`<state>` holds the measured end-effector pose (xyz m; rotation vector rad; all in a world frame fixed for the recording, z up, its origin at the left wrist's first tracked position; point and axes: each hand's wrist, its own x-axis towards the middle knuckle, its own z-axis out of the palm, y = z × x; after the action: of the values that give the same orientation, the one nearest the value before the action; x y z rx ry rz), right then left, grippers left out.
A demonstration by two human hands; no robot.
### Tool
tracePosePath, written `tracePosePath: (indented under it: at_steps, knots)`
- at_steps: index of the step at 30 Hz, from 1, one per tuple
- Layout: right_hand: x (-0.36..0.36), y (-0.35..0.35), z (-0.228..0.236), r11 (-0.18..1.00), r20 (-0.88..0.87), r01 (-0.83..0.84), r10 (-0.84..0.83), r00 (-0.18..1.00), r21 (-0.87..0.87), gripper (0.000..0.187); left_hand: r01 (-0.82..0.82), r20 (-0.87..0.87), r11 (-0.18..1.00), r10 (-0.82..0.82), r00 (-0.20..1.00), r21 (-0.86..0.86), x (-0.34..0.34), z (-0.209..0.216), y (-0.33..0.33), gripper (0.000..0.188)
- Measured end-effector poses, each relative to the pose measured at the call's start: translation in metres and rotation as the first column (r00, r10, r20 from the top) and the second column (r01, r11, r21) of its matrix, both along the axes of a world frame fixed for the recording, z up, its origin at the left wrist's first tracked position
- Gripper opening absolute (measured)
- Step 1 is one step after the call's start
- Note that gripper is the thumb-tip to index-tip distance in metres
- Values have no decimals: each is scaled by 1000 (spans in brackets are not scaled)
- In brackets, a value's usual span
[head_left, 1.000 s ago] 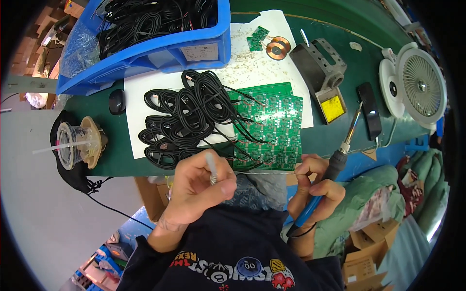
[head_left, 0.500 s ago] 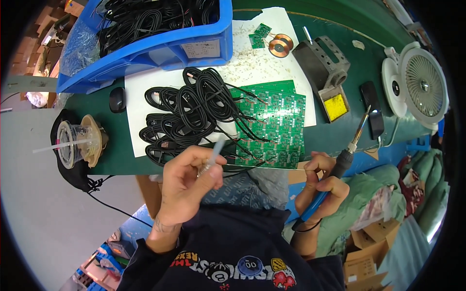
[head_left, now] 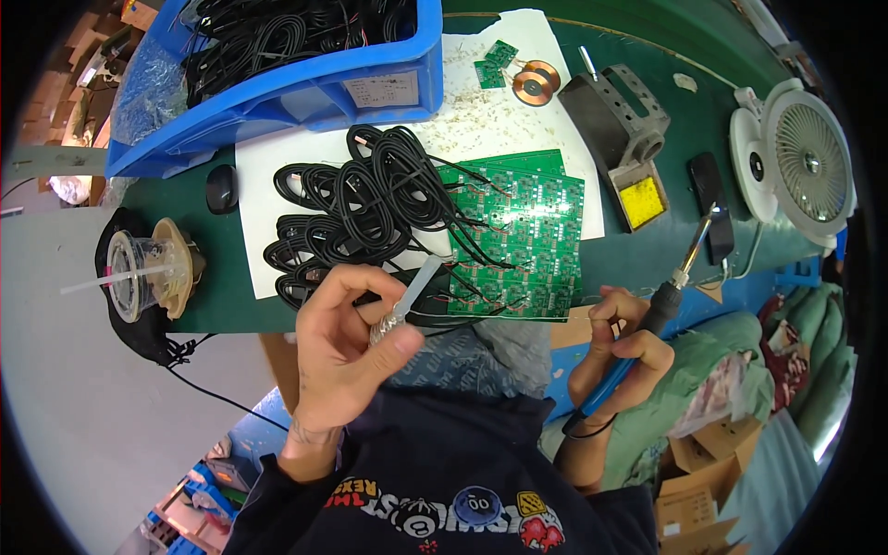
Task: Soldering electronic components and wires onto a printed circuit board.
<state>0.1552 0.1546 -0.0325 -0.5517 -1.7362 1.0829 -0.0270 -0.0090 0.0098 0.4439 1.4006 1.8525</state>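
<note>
Green-topped workbench [head_left: 222, 268] bears coiled black cables [head_left: 356, 203], their leads reaching over green rectangular circuit panels [head_left: 546, 231]. Left hand [head_left: 342, 347], fingers curled, grips a pale translucent tube [head_left: 421, 285]; thin silvery wire [head_left: 518, 319] extends toward the right hand [head_left: 624, 356], closed around a blue-and-black soldering iron [head_left: 660, 307], right of the panels.

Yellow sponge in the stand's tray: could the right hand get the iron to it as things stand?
Probably yes: the right hand grips the soldering iron, its tip points up toward the phone, and the yellow sponge lies uncovered nearby.
</note>
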Motion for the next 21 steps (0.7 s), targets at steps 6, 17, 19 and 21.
tracePosePath:
  at_steps: [6,17,19,21]
  knots:
    - [8,-1,-9,998,-37,-67,67,997,-17,38,-58,105,998,58,993,-11,-3,6,0,12]
    - [-5,-9,4,1000,11,5,-5,1000,10,36,-80,-37,994,78,996,-74,3,-2,-2,21]
    - [-5,-12,12,1000,45,5,-4,999,-23,38,-85,-6,993,85,996,-80,4,-1,-1,22]
    - [-4,-14,15,998,78,6,-2,997,-56,39,-89,23,992,91,996,-86,4,0,0,23]
